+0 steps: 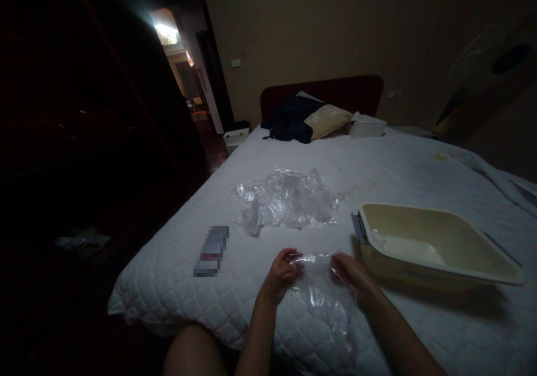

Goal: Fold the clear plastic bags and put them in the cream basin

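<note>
In the head view we look across a dim bedroom, where a quilted white bed (pixel 168 275) fills the middle and darkness swallows the left side. On the bed stands a cream tub (pixel 423 278), its underside lost in shadow. Left of the tub, we hold a clear plastic bag (pixel 322 292): our left hand (pixel 282 275) pinches one end of its upper edge, our right hand (pixel 350 272) the other, the two hands apart with film spanning between them. Glare on the film blurs several fingertips, and we can hardly trace the bag's lower outline. The lower frame edge cuts off both forearms. Left of the tub and farther from us lies crumpled clear plastic (pixel 289 197); we cannot tell how many pieces. Well left of the tub, a flat rectangle (pixel 212 251) is pixelated beyond recognition. Beyond the tub, dark cloth (pixel 289 118) and a yellowish pillow (pixel 329 121) hide part of the headboard (pixel 369 88). Beyond the tub's right side, a fan (pixel 509 57) fades into gloom.
</note>
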### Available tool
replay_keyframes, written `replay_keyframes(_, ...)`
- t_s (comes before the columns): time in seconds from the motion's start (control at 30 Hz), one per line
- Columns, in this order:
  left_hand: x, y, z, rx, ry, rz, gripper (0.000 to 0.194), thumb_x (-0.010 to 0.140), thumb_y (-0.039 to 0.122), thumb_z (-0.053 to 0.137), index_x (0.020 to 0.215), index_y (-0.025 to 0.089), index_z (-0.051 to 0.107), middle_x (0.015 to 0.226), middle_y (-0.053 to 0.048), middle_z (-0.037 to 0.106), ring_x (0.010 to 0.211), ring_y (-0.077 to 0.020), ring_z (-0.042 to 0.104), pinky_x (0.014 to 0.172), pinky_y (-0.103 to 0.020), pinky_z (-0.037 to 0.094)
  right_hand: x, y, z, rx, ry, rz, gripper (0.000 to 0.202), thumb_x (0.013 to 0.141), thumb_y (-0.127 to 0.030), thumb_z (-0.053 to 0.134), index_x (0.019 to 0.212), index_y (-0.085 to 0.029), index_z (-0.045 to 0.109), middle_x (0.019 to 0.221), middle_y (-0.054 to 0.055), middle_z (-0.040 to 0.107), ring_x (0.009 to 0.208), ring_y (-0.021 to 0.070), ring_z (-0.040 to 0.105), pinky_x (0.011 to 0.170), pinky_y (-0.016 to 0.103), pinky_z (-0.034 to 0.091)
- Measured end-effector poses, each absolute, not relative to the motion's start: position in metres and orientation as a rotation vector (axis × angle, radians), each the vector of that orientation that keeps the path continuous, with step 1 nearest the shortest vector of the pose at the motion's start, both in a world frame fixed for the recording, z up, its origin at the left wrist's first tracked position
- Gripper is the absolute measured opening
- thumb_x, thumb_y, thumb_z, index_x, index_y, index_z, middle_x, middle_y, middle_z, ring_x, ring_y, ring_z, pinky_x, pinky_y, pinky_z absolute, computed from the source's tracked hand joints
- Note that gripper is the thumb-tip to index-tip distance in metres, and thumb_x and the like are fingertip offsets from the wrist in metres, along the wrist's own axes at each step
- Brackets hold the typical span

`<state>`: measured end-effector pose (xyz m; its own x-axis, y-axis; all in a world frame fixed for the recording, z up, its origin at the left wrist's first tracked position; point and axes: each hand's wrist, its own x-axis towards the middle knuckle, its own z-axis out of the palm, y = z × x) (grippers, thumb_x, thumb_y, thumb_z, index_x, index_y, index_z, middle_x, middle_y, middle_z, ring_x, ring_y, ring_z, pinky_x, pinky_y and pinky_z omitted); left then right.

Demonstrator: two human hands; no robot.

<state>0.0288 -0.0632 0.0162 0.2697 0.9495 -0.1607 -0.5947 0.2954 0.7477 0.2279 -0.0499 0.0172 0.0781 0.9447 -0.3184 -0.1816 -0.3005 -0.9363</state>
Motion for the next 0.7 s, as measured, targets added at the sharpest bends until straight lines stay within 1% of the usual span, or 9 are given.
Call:
replay_keyframes(0.1, 0.031, -0.061, 0.014, 0.648, 0.743, 1.136, 0.042, 0.053, 0.014, 0.074, 0.091, 0.017, 0.056, 0.098, -0.007, 0.060, 0.073, -0.0135, 0.059, 0.065, -0.024, 0.044, 0.226, -0.051, 0.016, -1.377, -0.850, 1.457, 0.012, 0.064, -0.030, 0.056, 0.064, -0.019, 0.050, 0.049, -0.004, 0.051, 0.041, 0.0095, 0.049, 0.043, 0.022, 0.043)
replay_keyframes(0.17, 0.032, -0.060, 0.011, 0.655, 0.764, 1.149, 0.038, 0.053, 0.015, 0.074, 0.088, 0.016, 0.057, 0.093, -0.006, 0.061, 0.069, -0.0122, 0.059, 0.063, -0.023, 0.044, 0.229, -0.052, 0.019, -1.407, -0.974, 1.387, 0.021, 0.062, -0.029, 0.058, 0.079, -0.019, 0.055, 0.057, -0.003, 0.056, 0.046, 0.0116, 0.053, 0.046, 0.024, 0.044)
replay_keyframes(0.27, 0.033, -0.059, 0.008, 0.653, 0.773, 1.165, 0.033, 0.056, 0.020, 0.074, 0.085, 0.014, 0.059, 0.088, -0.006, 0.062, 0.067, -0.0118, 0.058, 0.062, -0.023, 0.044, 0.236, -0.051, 0.024, -1.351, -1.247, 1.185, 0.044, 0.055, -0.025, 0.064, 0.098, -0.020, 0.056, 0.083, 0.003, 0.062, 0.071, 0.0174, 0.060, 0.062, 0.030, 0.048)
replay_keyframes(0.33, 0.034, -0.060, 0.009, 0.653, 0.783, 1.171, 0.032, 0.056, 0.023, 0.074, 0.083, 0.014, 0.059, 0.086, -0.005, 0.062, 0.066, -0.0117, 0.058, 0.062, -0.023, 0.043, 0.242, -0.049, 0.027, -1.253, -1.393, 1.110, 0.045, 0.055, -0.025, 0.065, 0.100, -0.020, 0.058, 0.100, 0.006, 0.061, 0.086, 0.0199, 0.059, 0.073, 0.032, 0.046)
replay_keyframes(0.37, 0.034, -0.060, 0.010, 0.655, 0.786, 1.175, 0.032, 0.057, 0.025, 0.075, 0.082, 0.014, 0.058, 0.085, -0.005, 0.063, 0.066, -0.0116, 0.058, 0.062, -0.023, 0.043, 0.245, -0.048, 0.028, -1.214, -1.441, 1.099, 0.042, 0.057, -0.026, 0.065, 0.099, -0.020, 0.059, 0.103, 0.007, 0.060, 0.091, 0.0205, 0.058, 0.077, 0.033, 0.045)
replay_keyframes(0.43, 0.035, -0.060, 0.012, 0.652, 0.788, 1.182, 0.032, 0.059, 0.030, 0.074, 0.081, 0.014, 0.058, 0.082, -0.005, 0.062, 0.065, -0.0112, 0.057, 0.062, -0.023, 0.043, 0.247, -0.046, 0.030, -1.191, -1.501, 1.112, 0.031, 0.063, -0.031, 0.064, 0.092, -0.020, 0.063, 0.099, 0.007, 0.062, 0.089, 0.0207, 0.058, 0.077, 0.033, 0.045)
replay_keyframes(0.5, 0.035, -0.061, 0.014, 0.640, 0.794, 1.179, 0.034, 0.061, 0.037, 0.072, 0.083, 0.015, 0.056, 0.081, -0.005, 0.062, 0.064, -0.0115, 0.057, 0.062, -0.024, 0.043, 0.246, -0.044, 0.032, -1.210, -1.515, 1.143, 0.022, 0.066, -0.036, 0.063, 0.080, -0.018, 0.065, 0.083, 0.006, 0.064, 0.080, 0.0200, 0.059, 0.073, 0.031, 0.046)
replay_keyframes(0.6, 0.035, -0.061, 0.013, 0.634, 0.788, 1.169, 0.043, 0.061, 0.044, 0.070, 0.091, 0.016, 0.055, 0.083, -0.005, 0.061, 0.065, -0.0125, 0.058, 0.060, -0.024, 0.043, 0.241, -0.038, 0.033, -1.229, -1.401, 1.198, 0.025, 0.067, -0.041, 0.063, 0.070, -0.016, 0.063, 0.070, 0.004, 0.063, 0.068, 0.0174, 0.058, 0.065, 0.028, 0.046)
replay_keyframes(0.7, 0.034, -0.062, 0.012, 0.665, 0.758, 1.188, 0.054, 0.056, 0.047, 0.073, 0.096, 0.016, 0.054, 0.086, -0.007, 0.060, 0.067, -0.0128, 0.058, 0.061, -0.024, 0.042, 0.235, -0.032, 0.027, -1.271, -1.160, 1.231, 0.029, 0.065, -0.044, 0.064, 0.071, -0.016, 0.060, 0.065, 0.002, 0.061, 0.058, 0.0145, 0.057, 0.056, 0.025, 0.045)
